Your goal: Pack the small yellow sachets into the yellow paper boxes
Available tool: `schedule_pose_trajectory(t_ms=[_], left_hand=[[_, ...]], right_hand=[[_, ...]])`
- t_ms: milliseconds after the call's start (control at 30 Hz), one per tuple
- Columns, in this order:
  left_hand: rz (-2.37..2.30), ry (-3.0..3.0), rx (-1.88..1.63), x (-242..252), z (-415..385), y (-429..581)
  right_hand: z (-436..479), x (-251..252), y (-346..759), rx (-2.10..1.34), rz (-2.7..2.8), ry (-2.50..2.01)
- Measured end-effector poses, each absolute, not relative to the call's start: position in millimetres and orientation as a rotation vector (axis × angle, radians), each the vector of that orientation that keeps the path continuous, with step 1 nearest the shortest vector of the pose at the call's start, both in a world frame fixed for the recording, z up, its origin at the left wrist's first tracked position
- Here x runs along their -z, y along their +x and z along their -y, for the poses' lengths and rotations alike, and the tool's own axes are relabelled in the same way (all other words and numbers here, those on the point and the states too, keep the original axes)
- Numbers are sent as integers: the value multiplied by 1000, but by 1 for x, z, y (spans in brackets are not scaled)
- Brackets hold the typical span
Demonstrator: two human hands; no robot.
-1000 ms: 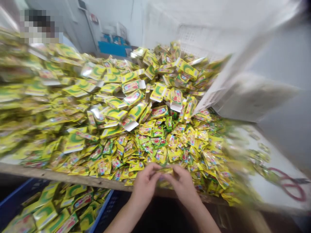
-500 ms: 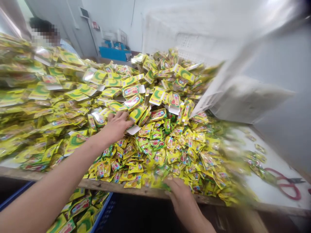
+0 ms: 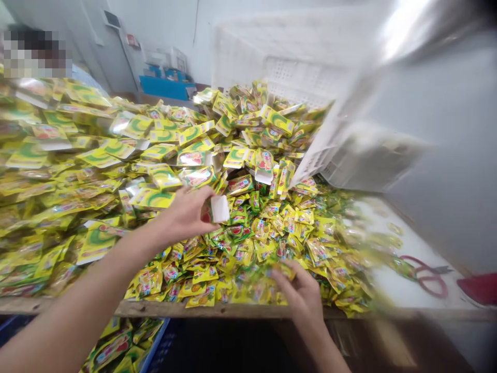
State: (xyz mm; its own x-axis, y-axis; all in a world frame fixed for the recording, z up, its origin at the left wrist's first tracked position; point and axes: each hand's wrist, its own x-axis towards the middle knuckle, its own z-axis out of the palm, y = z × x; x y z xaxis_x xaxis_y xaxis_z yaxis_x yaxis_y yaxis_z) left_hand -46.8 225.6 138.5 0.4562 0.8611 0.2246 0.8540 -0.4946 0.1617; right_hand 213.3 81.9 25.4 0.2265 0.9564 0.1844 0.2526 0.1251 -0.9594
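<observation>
One carton [image 3: 220,209], left of centre at the near sachets [image 3: 202,299], is pinched in the left hand [image 3: 188,210], judged light, stiff but crushable, best held by its narrow sides; whether the right hand [image 3: 302,290] grips anything cannot be told.

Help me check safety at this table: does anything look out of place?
The white crate seems tipped on its side, yellow boxes heaped from its mouth as if spilled; scissors lie loose on the table near packets, where they might nick them.
</observation>
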Motion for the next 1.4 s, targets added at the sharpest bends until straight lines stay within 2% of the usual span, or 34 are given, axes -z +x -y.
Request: schedule_pose_trajectory(t_ms=[67, 167, 300, 467, 600, 800, 900, 1100, 1400], left_hand=[[-1395, 2528, -460, -127, -193, -22], [-1371, 2397, -515, -97, -145, 11], [-1583, 2245, -667, -54, -109, 29], [-1660, 2271, -713, -24, -92, 32], [-1471, 2050, -724, -18, -73, 41], [-1533, 1560, -690, -16, -45, 48], [-1499, 1481, -634, -15, -41, 47], [-1550, 1418, -735, -12, -40, 49], [-1584, 1356, -756, -4, -25, 52]], right_hand=[[-90, -52, 210, -787, 1090, -1332], [-100, -76, 201, -750, 1183, -1243], [-102, -70, 195, -691, 1454, -1296], [-96, -58, 200, -863, 1813, -1327], [-94, -65, 205, -874, 1903, -1289], [-86, -57, 205, -820, 1999, -1241], [-80, -41, 198, -789, 1936, -1221], [-59, -14, 179, -634, 1610, -1323], [-50, -21, 194, -846, 1935, -1387]])
